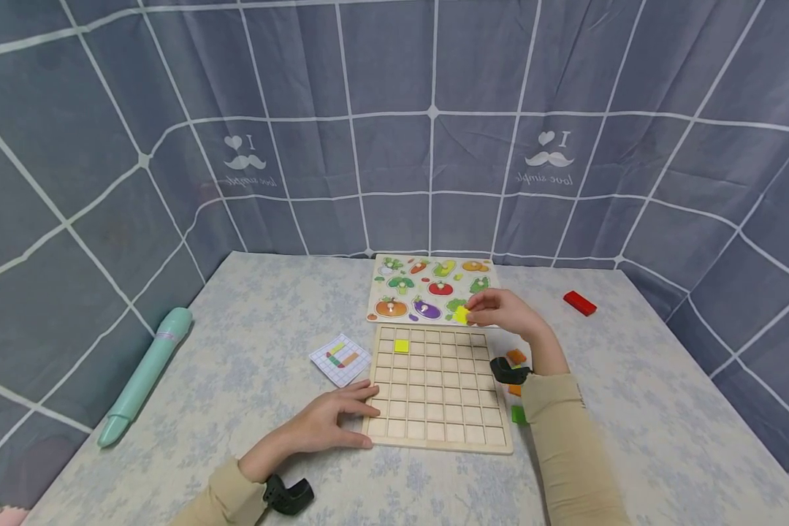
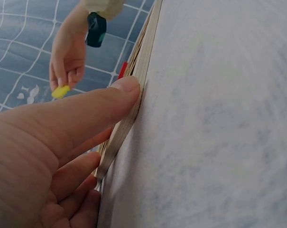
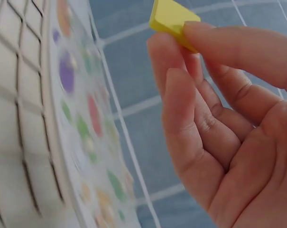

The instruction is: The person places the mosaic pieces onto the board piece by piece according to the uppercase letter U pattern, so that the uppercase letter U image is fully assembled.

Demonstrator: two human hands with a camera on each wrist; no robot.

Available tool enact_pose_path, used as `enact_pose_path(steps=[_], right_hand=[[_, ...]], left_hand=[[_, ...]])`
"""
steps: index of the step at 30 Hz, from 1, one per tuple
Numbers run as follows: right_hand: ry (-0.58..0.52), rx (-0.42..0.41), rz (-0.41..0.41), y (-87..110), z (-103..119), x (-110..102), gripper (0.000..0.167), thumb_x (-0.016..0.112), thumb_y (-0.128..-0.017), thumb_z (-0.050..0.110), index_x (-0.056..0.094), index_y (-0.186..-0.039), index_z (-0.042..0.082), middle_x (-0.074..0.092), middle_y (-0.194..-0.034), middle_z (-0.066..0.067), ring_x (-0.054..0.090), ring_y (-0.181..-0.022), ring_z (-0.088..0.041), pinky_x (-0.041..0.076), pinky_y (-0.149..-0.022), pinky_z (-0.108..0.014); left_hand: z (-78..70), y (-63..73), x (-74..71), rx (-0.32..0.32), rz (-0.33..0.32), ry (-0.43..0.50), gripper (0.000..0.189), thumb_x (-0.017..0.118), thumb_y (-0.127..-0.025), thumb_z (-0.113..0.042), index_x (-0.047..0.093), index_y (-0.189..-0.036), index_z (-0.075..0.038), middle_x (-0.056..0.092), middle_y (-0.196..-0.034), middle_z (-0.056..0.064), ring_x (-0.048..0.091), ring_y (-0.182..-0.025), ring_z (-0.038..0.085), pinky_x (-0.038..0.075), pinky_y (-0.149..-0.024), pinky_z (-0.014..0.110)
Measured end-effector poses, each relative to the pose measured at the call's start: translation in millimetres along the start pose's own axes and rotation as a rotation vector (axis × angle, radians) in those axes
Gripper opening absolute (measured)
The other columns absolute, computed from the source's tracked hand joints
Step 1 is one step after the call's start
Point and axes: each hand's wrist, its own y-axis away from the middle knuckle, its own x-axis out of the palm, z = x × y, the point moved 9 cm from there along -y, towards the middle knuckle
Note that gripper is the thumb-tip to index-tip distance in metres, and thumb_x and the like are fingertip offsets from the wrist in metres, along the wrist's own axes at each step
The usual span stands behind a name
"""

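Note:
Between thumb and fingers my right hand pinches a yellow square tile, held up over the near right corner of the vegetable puzzle board. Below lies a wooden grid board with one yellow tile seated in a cell near its upper left. My left hand rests at the grid board's left edge, its fingers extended and touching the rim; the left wrist view shows the thumb against the wooden side. A small pattern card with coloured bars lies left of the grid board.
Orange tiles and a green tile lie right of the grid board, partly hidden by the right forearm. A red block sits farther right. A long mint-green case lies at the table's left edge. Curtains with a grid print surround the table.

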Motion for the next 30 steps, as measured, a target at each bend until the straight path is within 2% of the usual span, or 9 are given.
enact_pose_path(steps=[7, 10, 14, 23, 30], right_hand=[[-0.001, -0.023, 0.123, -25.1, 10.5, 51.5, 0.021, 0.063, -0.089, 0.01, 0.061, -0.105, -0.004, 0.066, -0.091, -0.01, 0.062, -0.092, -0.04, 0.05, -0.085, -0.05], [0.015, -0.02, 0.16, -33.1, 11.2, 69.8, 0.02, 0.064, -0.088, 0.008, 0.062, -0.103, -0.004, 0.066, -0.089, -0.009, 0.063, -0.089, -0.04, 0.053, -0.081, -0.046], [0.06, -0.002, 0.191, -39.7, 8.5, 88.8, 0.018, 0.065, -0.087, 0.008, 0.065, -0.101, -0.002, 0.066, -0.086, -0.007, 0.065, -0.083, -0.031, 0.055, -0.076, -0.038], [0.134, 0.036, 0.237, -43.6, 1.8, 113.2, 0.013, 0.065, -0.087, 0.008, 0.068, -0.097, 0.0, 0.07, -0.08, -0.007, 0.065, -0.07, -0.02, 0.053, -0.065, -0.029], [0.105, 0.035, 0.245, -42.8, -0.5, 122.1, 0.013, 0.065, -0.087, 0.008, 0.068, -0.096, -0.002, 0.069, -0.081, -0.005, 0.065, -0.071, -0.016, 0.054, -0.067, -0.029]], left_hand=[[0.2, -0.5, 1.1, 0.009, 0.004, -0.004, 0.046, 0.075, -0.078, -0.039, 0.068, -0.115, -0.012, 0.044, -0.143, 0.006, 0.028, -0.138, 0.027, 0.027, -0.108, 0.048], [-0.7, -0.7, 0.9, 0.016, 0.004, -0.012, 0.046, 0.074, -0.079, -0.039, 0.068, -0.116, -0.012, 0.044, -0.143, 0.006, 0.028, -0.137, 0.027, 0.028, -0.108, 0.048], [-2.5, -1.0, 0.3, 0.028, 0.002, -0.016, 0.046, 0.074, -0.079, -0.038, 0.068, -0.116, -0.011, 0.044, -0.143, 0.006, 0.029, -0.137, 0.028, 0.028, -0.108, 0.048], [-2.1, -0.9, 0.1, 0.028, -0.002, -0.019, 0.046, 0.075, -0.078, -0.039, 0.069, -0.115, -0.012, 0.044, -0.143, 0.005, 0.03, -0.137, 0.026, 0.028, -0.108, 0.046], [-1.0, 0.8, -0.1, 0.016, 0.003, -0.013, 0.047, 0.075, -0.078, -0.04, 0.069, -0.115, -0.012, 0.044, -0.143, 0.005, 0.03, -0.137, 0.026, 0.028, -0.108, 0.046]])
